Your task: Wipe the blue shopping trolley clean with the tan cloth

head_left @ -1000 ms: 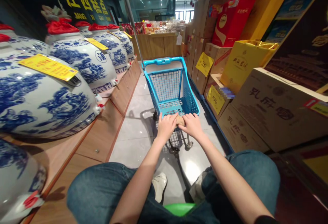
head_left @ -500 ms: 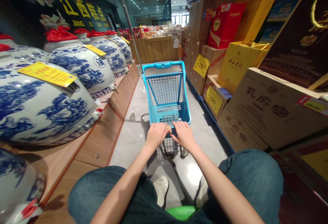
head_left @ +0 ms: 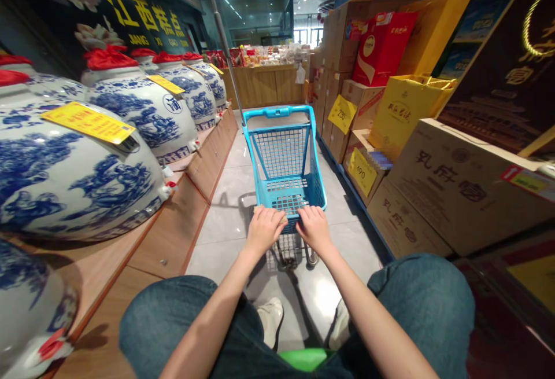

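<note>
A light-blue shopping cart [head_left: 284,185] with a mesh basket stands in front of me, between my knees and the aisle. My left hand [head_left: 265,231] closes over the left part of the basket's near rim. Under its fingers is a tan piece of cloth or sponge [head_left: 284,219], mostly covered by the hand; its exact kind is unclear. My right hand [head_left: 314,231] wraps over the same rim farther right, its thumb on the near side. A small gap separates the two hands. The cart's handle [head_left: 277,112] is on the far side.
Blue-and-white porcelain jars [head_left: 82,170] with red cloth tops line a wooden shelf [head_left: 173,223] at left. Stacked cartons [head_left: 468,188], gift bags [head_left: 394,110] and yellow price cards [head_left: 363,172] rise at right. A grey pole [head_left: 225,40] slants up beside the cart handle.
My right thumb has moved away from the tan piece, and the hands are slightly farther apart. The tan piece now also shows by my left hand's outer fingers. The view has shifted slightly.
</note>
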Action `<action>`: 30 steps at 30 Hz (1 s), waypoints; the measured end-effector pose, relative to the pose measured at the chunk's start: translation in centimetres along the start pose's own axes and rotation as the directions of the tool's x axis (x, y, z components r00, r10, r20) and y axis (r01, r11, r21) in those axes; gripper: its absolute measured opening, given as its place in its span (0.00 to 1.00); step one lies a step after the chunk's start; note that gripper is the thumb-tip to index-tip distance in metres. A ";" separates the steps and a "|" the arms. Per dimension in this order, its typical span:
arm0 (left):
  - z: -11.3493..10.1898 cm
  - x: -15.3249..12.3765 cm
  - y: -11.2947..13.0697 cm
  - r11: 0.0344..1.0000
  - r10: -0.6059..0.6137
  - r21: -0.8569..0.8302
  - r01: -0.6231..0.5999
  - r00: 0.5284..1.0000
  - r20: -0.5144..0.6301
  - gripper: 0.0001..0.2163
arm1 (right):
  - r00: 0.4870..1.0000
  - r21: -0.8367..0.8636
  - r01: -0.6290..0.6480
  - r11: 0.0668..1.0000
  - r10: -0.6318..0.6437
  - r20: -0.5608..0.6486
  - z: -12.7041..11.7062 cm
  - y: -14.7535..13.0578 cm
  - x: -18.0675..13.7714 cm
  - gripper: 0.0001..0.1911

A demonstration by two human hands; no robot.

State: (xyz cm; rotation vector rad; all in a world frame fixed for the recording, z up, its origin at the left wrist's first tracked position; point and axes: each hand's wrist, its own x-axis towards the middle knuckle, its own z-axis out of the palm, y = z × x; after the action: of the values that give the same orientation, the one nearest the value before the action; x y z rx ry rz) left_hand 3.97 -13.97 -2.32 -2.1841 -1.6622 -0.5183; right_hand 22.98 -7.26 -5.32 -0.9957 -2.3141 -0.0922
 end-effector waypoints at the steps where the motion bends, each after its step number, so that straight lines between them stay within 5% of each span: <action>1: -0.3 -0.2 -0.7 1.000 0.006 -0.012 -0.007 1.000 -0.002 0.11 | 1.000 0.002 0.011 1.000 -0.011 -0.005 -0.1 0.0 0.0 0.11; 4: -0.2 -1.1 -1.6 0.998 -0.021 -0.066 0.018 0.999 -0.047 0.10 | 1.000 0.014 0.002 1.000 -0.002 -0.013 0.1 -0.9 -0.1 0.10; 9: 1.4 -2.0 0.7 0.987 -0.155 -0.065 0.145 0.974 -0.168 0.11 | 0.998 0.016 -0.065 0.998 0.065 -0.026 0.9 -3.6 -0.4 0.07; 16: -0.4 -3.0 -2.6 0.999 0.051 -0.002 -0.051 0.997 -0.058 0.12 | 1.000 0.018 0.024 1.000 -0.024 -0.015 0.8 -4.2 -0.7 0.10; 22: 0.5 -3.9 -1.0 0.988 -0.152 -0.022 0.151 0.967 -0.206 0.12 | 0.997 0.019 -0.017 1.000 0.018 -0.074 1.2 -4.5 -0.8 0.10; 27: -0.2 -3.3 -2.2 0.998 0.070 0.013 -0.068 0.988 -0.136 0.13 | 0.992 0.000 0.033 0.999 -0.033 -0.125 1.0 -3.3 -1.0 0.11; 30: -0.5 -3.4 -3.3 0.998 0.060 -0.007 -0.062 0.987 -0.147 0.13 | 0.992 0.002 0.047 0.999 -0.046 -0.118 0.9 -3.0 -1.0 0.11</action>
State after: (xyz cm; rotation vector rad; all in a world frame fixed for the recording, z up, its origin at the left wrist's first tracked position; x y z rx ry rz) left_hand -0.05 -16.22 -3.35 -2.1418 -1.5150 -0.6567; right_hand 21.06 -9.74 -6.07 -0.9095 -2.2294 -0.1604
